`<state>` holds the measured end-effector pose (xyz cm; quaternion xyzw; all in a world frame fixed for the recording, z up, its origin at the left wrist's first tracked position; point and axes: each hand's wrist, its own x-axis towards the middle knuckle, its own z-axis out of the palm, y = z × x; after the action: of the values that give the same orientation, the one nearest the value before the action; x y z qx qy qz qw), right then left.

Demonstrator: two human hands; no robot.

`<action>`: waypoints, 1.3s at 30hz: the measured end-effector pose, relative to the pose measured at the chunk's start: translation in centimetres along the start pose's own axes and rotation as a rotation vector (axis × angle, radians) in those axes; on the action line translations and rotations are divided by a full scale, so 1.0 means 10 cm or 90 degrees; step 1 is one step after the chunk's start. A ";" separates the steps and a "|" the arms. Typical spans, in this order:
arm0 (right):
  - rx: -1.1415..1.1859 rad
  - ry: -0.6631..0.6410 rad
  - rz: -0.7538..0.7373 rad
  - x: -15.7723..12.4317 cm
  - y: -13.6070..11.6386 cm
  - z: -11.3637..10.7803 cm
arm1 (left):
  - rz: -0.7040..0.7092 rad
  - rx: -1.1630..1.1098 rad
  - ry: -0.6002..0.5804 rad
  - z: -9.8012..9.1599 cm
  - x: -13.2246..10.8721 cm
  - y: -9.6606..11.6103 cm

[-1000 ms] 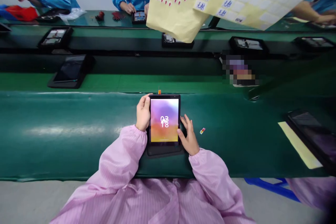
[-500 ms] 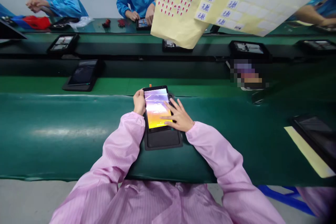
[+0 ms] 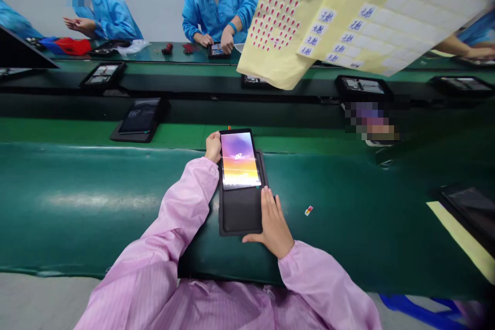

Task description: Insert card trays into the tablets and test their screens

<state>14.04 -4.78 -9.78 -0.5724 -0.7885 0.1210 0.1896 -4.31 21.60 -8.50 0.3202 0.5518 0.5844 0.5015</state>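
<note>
Tablet (image 3: 235,147) and tray (image 3: 243,210) meet at the grip: the left hand (image 3: 213,147) pinches the tablet by its upper left edge, fingers curled in, and the tray lies below and to the right of that hold. Whether those fingers also catch the tray beneath is hard to tell, as the tablet hides them. The right hand (image 3: 276,224) holds nothing; its fingers are straight and close together against the tray's right rim, thumb spread away toward the near end.

Judging by how things lie, the screen is lit and the tablet is out of line with the tray, covering its far part and leaving the near part bare. It is neither seated in the tray nor wholly clear of it. An orange tab (image 3: 229,127) sticks up beyond the left hand; a small sticker (image 3: 308,211) lies right of the right hand on the bench (image 3: 344,247).
</note>
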 end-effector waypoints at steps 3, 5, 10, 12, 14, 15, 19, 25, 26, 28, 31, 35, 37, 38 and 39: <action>-0.054 0.003 0.016 -0.20 -0.03 -0.03 | -0.014 0.048 -0.023 -0.01 -0.11 -0.11; -0.078 0.009 0.024 -0.31 -0.01 -0.09 | -0.012 0.090 -0.063 -0.03 -0.22 -0.16; -0.124 0.040 0.040 -0.57 0.08 -0.19 | 0.022 0.225 -0.190 -0.03 -0.45 -0.21; -0.138 0.051 0.033 -0.64 0.13 -0.19 | 0.066 0.275 -0.216 -0.04 -0.44 -0.13; -0.148 0.060 0.020 -0.68 0.17 -0.17 | 0.123 0.321 -0.193 -0.13 -0.34 0.04; -0.151 0.063 0.013 -0.68 0.19 -0.17 | 0.151 0.345 -0.159 -0.23 -0.27 0.15; -0.155 0.076 -0.001 -0.68 0.26 -0.18 | 0.228 0.433 0.102 -0.95 0.03 0.68; -0.133 0.072 0.003 -0.64 0.32 -0.21 | 0.088 0.789 0.308 -2.16 0.47 0.94; -0.130 0.072 0.002 -0.64 0.33 -0.21 | 0.043 0.849 0.295 -2.26 0.55 0.93; -0.120 0.072 0.002 -0.65 0.32 -0.23 | -0.012 0.896 0.253 -2.37 0.70 0.90; -0.082 0.071 0.022 -0.63 0.25 -0.34 | -0.042 0.871 0.221 -2.40 0.85 0.91; 0.039 0.058 0.019 -0.14 -0.07 -0.61 | -0.022 0.818 0.221 -2.37 0.89 0.96; 0.168 -0.011 -0.052 0.44 -0.34 -0.64 | -0.005 0.798 0.218 -2.35 0.88 0.98; 0.240 -0.059 -0.087 0.80 -0.49 -0.60 | 0.003 0.783 0.215 -2.34 0.86 0.99; 0.306 -0.089 -0.104 1.19 -0.64 -0.53 | 0.009 0.763 0.210 -2.34 0.84 1.01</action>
<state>7.62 4.35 -0.54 -0.4353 -0.7919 0.3287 0.2744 -30.82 23.10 -4.65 0.4552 0.8521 0.2180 0.1384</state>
